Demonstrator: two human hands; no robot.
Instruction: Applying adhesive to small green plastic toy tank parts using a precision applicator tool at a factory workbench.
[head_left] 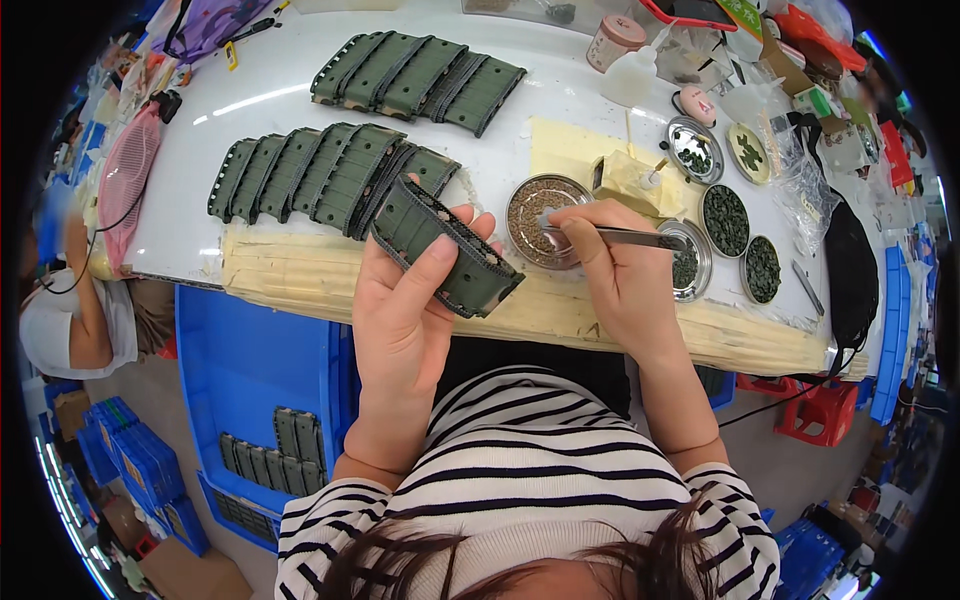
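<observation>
My left hand (398, 315) holds up a dark green, curved rectangular panel (412, 228) with toothed edges, the thumb lying across its face. My right hand (632, 275) is closed around metal tweezers (635, 237), whose tips point left over a round metal dish (513, 243) of tiny brown pieces. Whether the tips hold a piece is too small to tell. Behind my left hand stands a row of similar green panels (315, 180), and a second group of panels (410, 72) sits farther back on the white table.
Small dishes of dark green parts (725, 220) stand right of my right hand, near a yellow taped block (640, 182). Another pair of tweezers (808, 288) lies at the right. Yellowish padding (300, 265) lines the front edge. A blue crate (255, 345) stands below left.
</observation>
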